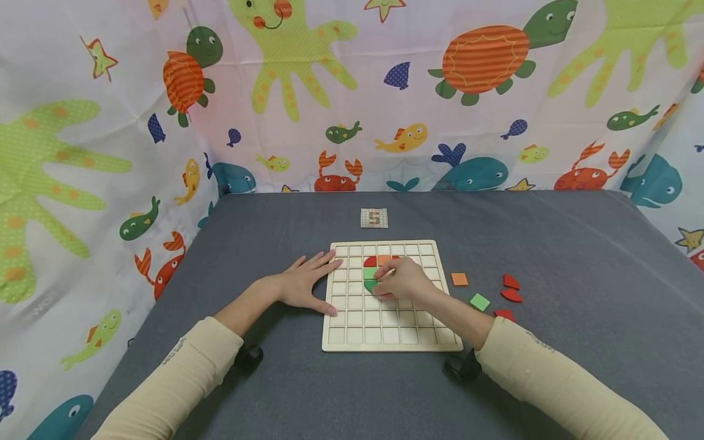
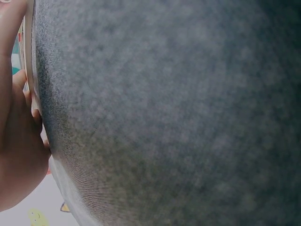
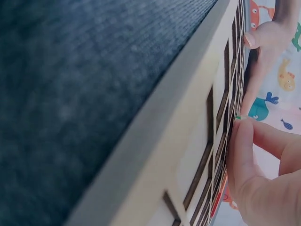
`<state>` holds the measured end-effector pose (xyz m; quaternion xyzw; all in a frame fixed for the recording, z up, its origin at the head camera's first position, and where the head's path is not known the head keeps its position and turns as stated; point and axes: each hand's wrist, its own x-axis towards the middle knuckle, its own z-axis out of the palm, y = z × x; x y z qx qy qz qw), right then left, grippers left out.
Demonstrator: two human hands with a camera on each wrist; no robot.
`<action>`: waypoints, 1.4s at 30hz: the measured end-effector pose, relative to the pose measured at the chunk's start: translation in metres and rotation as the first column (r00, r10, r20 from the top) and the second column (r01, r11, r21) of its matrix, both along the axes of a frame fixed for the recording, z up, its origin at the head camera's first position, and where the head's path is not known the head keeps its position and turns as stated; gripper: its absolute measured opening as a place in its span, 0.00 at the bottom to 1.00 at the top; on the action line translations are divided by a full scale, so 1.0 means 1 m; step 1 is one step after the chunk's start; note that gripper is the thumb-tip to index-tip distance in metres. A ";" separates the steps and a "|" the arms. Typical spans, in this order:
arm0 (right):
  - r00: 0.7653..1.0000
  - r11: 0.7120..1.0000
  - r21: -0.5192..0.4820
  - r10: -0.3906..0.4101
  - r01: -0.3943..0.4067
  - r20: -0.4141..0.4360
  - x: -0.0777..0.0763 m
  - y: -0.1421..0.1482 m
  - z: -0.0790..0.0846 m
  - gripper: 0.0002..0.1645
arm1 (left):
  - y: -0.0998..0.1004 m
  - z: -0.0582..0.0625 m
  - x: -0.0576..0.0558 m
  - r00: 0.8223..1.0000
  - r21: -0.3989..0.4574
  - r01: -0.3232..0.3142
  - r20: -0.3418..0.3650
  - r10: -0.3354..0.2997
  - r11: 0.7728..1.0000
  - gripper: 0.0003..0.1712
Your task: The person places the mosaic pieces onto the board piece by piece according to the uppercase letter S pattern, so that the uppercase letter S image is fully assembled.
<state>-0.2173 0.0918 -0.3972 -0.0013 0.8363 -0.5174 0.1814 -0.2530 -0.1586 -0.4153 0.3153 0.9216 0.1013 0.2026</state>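
Note:
A pale wooden grid board (image 1: 346, 336) lies on the table. My left hand (image 1: 304, 285) rests with spread fingers along its left edge. Over the board's upper middle, my right hand (image 1: 406, 281) pinches a small green piece (image 3: 238, 117), whose edge shows at the fingertips in the right wrist view; the rest is hidden. Beside those fingers, a dark green rounded piece (image 1: 369, 285) and a light green square (image 1: 370, 273) sit in the grid. Above them are a red rounded piece (image 1: 371, 261) and an orange square (image 1: 384, 260). Further red shows partly behind the hand.
Right of the board lie an orange square (image 1: 459, 279), a light green square (image 1: 480, 302) and several red pieces (image 1: 511, 296). A small pattern card (image 1: 374, 218) lies beyond the board on the grey tablecloth (image 1: 275, 391). A printed curtain (image 1: 341, 146) hangs around the table.

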 end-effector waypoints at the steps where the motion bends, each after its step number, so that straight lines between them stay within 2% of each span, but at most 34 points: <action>1: 1.000 1.000 0.024 0.005 -0.005 -0.014 0.000 0.000 0.001 0.12 | 0.000 0.000 0.000 1.000 -0.005 -0.001 0.000 0.001 1.000 0.65; 4: 0.999 0.997 0.071 0.016 -0.013 -0.038 0.000 0.000 0.001 0.11 | 0.001 0.000 0.000 1.000 -0.010 -0.004 0.003 0.004 1.000 0.65; 6: 0.999 0.998 0.064 0.019 -0.016 -0.036 0.000 0.001 0.002 0.11 | 0.001 0.000 0.000 1.000 -0.010 -0.005 0.004 0.005 1.000 0.65; 10: 1.000 1.000 -0.022 0.020 -0.020 0.001 -0.002 0.005 0.001 0.12 | 0.001 0.000 0.000 1.000 -0.011 -0.008 0.007 0.008 1.000 0.65; 15: 0.996 0.990 -0.138 0.004 0.009 0.089 -0.005 0.012 0.003 0.11 | 0.000 0.001 0.000 1.000 -0.018 -0.007 0.005 0.007 1.000 0.64; 22: 0.987 0.977 -0.213 0.030 0.005 0.160 -0.011 0.030 0.015 0.18 | 0.000 0.001 0.000 1.000 -0.014 -0.002 0.005 0.002 1.000 0.65; 29: 0.982 0.988 -0.153 0.063 -0.036 0.178 -0.018 0.052 0.026 0.28 | 0.000 0.002 0.001 1.000 -0.010 0.001 0.004 -0.001 1.000 0.64; 35: 0.979 0.991 -0.132 0.033 -0.006 0.199 -0.023 0.071 0.033 0.31 | 0.000 0.002 0.001 1.000 -0.007 0.005 -0.001 -0.005 1.000 0.64; 42: 0.981 0.987 -0.159 0.026 0.005 0.191 -0.023 0.095 0.038 0.36 | 0.000 0.003 0.001 1.000 -0.004 0.007 -0.002 -0.007 1.000 0.64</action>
